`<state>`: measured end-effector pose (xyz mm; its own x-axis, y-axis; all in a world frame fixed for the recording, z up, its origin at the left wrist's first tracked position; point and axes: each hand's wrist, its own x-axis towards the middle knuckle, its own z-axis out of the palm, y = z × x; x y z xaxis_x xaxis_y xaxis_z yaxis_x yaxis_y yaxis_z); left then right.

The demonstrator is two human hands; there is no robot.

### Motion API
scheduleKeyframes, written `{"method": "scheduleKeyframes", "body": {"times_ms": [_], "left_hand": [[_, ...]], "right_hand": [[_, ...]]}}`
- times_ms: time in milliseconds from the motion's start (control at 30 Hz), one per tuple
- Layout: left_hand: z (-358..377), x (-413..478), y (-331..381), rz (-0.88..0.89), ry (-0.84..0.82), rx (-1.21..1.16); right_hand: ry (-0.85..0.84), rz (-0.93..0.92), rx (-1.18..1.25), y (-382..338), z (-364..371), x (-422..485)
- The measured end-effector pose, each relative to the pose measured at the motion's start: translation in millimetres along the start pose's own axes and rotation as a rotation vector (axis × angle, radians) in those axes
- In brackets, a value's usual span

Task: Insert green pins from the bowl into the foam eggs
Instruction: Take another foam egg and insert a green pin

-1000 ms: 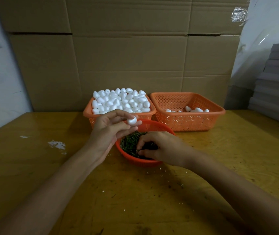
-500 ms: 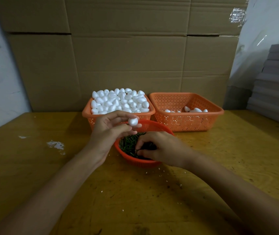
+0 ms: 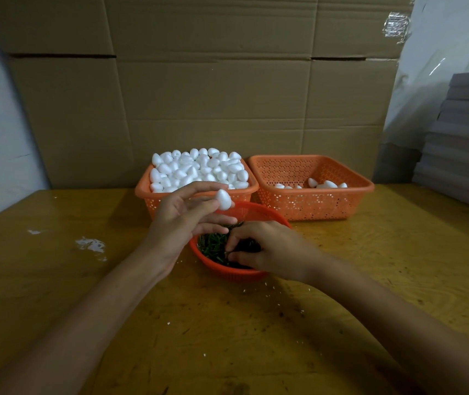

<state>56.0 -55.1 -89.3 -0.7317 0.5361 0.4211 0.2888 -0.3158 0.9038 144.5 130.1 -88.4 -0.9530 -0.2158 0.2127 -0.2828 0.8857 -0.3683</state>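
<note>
left hand (image 3: 183, 220) pinches one foam egg (image 3: 223, 199) between thumb and fingertips, lifted above the far rim of the bowl (image 3: 257, 212), pointed end up. palm faces right, lower fingers curled loosely over the bowl's left edge.

right hand (image 3: 267, 248) down inside the bowl, knuckles up, thumb and forefinger closed together among the pins (image 3: 211, 243). cannot tell whether a pin is actually caught between them; the tips are dark and partly buried.

pins: a dark green tangle filling the bowl bottom, visible mostly on the left side, the rest hidden under the right hand.

bowl: round, orange-red, sits on the table (image 3: 56, 280) just in front of two orange perforated baskets. left basket (image 3: 153, 201) heaped above its rim with white eggs (image 3: 199, 169). right basket (image 3: 313, 201) touching or nearly touching it, holds only a few eggs (image 3: 327, 184) along its bottom; whether those carry pins is too small to tell.

table: yellow-brown wood, white crumbs scattered near the bowl, white patch (image 3: 90, 245) on the left.

behind the baskets: cardboard (image 3: 213, 95) wall. grey stacked sheets (image 3: 464, 138) at far right.
</note>
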Motion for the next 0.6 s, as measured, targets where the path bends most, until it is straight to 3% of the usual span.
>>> {"method": "scheduleKeyframes", "body": {"times_ms": [600], "left_hand": [[-1.2,0.2,0.1,0.009,-0.096,0.037]], "right_hand": [[0.0,0.0,-0.02,-0.6,0.1,-0.4]]}}
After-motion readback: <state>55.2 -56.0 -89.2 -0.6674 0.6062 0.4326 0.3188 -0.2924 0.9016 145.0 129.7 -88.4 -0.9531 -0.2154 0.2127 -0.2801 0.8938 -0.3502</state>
